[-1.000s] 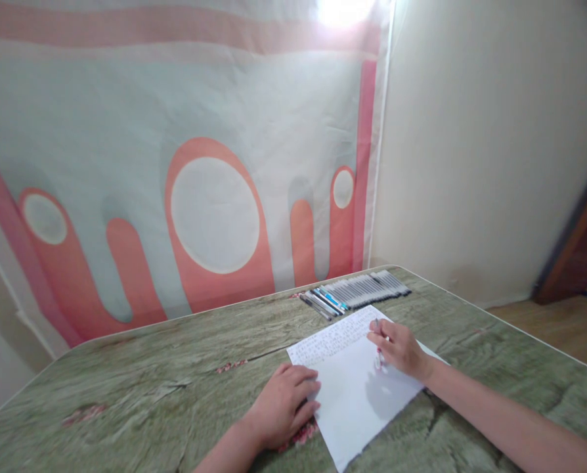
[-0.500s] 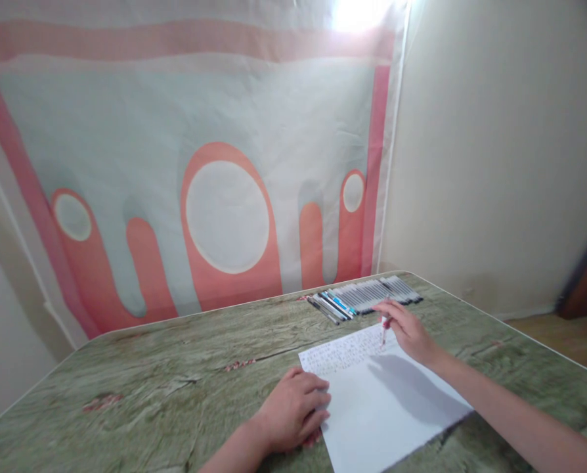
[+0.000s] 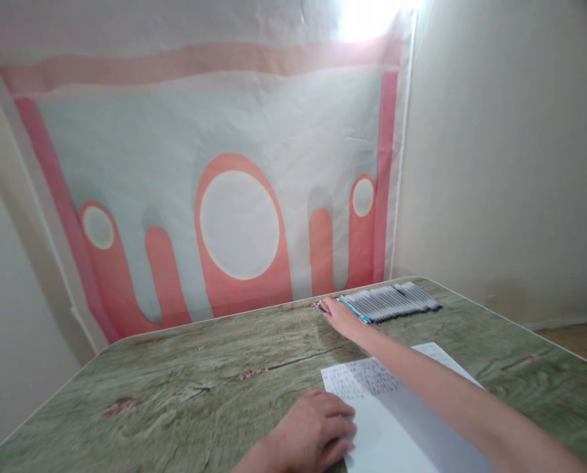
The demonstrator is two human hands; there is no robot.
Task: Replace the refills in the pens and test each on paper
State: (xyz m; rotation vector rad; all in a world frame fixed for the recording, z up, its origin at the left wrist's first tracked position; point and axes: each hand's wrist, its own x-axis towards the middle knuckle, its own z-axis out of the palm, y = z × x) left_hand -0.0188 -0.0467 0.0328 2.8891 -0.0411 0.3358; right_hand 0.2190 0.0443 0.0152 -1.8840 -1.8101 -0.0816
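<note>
My left hand lies flat with its fingers on the left edge of a white sheet of paper. Rows of handwriting fill the sheet's upper part. My right hand reaches across the paper to the left end of a row of pens. Its fingers are closed round a pen, of which only a dark end shows. The hand hides the leftmost pens in the row; a blue-and-white pen lies just right of it.
The wood-patterned table has a pale edge and reaches back to a printed cloth with orange and pink shapes. A plain wall stands at the right. My right forearm crosses over the sheet and shades it.
My right hand has moved from above the writing, where it held a pen with a red part, back and left to the pens. My left hand stays on the paper's edge. The view has shifted slightly.
</note>
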